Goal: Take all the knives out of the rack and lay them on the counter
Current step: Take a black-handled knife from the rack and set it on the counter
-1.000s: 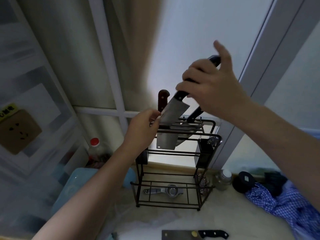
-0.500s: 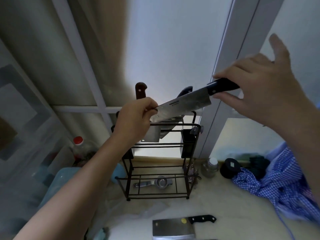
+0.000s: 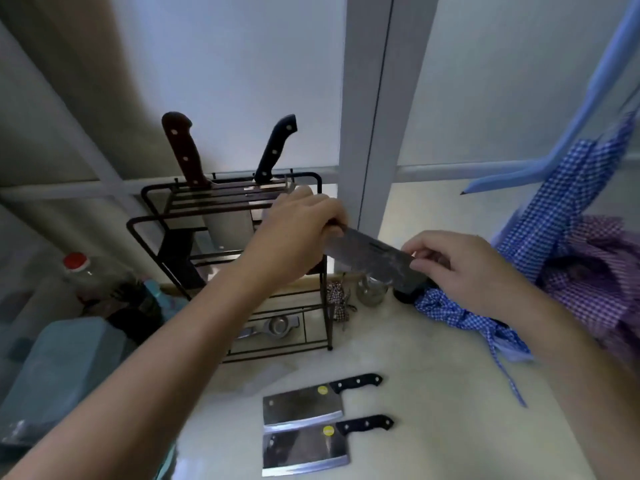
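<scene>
With both the left hand and right hand pinched on the knife beside the rack, a slip risked cut fingers.

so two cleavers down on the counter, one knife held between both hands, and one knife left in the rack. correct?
Not quite: the head view shows two knives left in the rack, a brown-handled knife and a black-handled knife. The rest holds: two cleavers lie on the counter, and the left hand and right hand hold one knife between them.
</scene>
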